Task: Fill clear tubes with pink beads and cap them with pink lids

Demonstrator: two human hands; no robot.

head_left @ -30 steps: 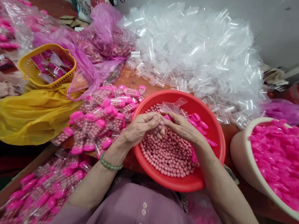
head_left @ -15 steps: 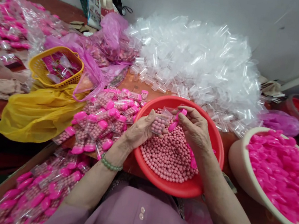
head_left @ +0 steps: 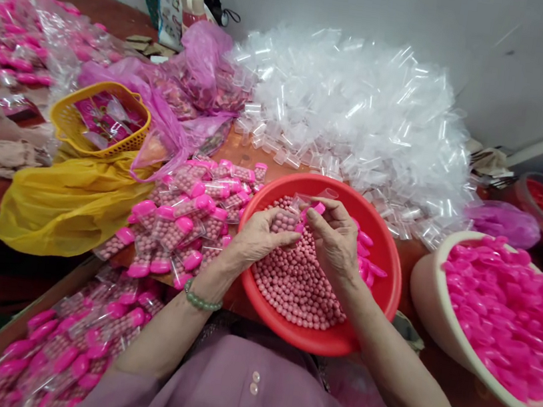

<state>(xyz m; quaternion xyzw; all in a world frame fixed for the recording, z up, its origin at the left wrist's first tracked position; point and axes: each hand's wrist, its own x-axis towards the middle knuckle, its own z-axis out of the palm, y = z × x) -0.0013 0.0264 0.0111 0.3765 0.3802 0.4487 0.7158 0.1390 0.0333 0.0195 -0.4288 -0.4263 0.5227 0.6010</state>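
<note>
"Well, over the red basin [head_left: 312, 343], your left hand [head_left: 255, 235] had its fingers closed around a clear bead-filled container [head_left: 284, 221]."
"And your right hand [head_left: 340, 243] pinched a pink cap [head_left: 319, 208] between narrowed fingers, just beside that container."
"You had loose pink beads [head_left: 302, 292] inside the basin, capped containers [head_left: 172, 233] to its left."
"Behind it, you had heaped clear tubes [head_left: 354, 121]; to its right, a pale tub [head_left: 429, 296]."
</note>
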